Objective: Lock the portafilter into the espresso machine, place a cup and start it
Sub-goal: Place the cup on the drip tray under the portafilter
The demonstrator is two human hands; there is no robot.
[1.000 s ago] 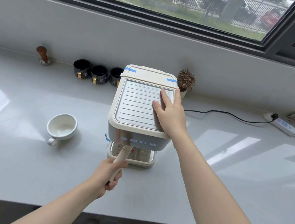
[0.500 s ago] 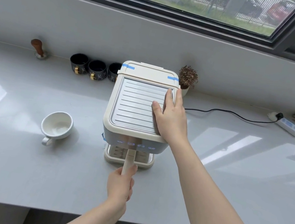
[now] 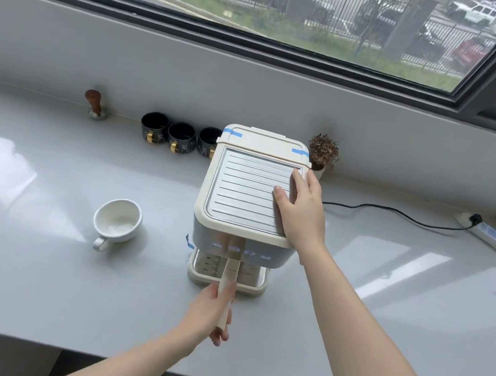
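With the left hand (image 3: 209, 309) closed around the portafilter handle (image 3: 228, 286), the espresso machine (image 3: 250, 195) is best steadied by the flat, open right hand (image 3: 301, 211) while the handle is turned firmly

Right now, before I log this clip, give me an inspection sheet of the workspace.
Surface: pale counter, glossy, window glare.
Job's things: espresso machine mid-counter; portafilter handle points toward the person; white cup left of machine, not on drip tray.
Clutter: tamper, three dark cups, small dried plant along the wall.
Grippers: left hand grips handle; right hand flat on machine top.
Cables: black cord to power strip.
Surroundings: window, parked cars outside.
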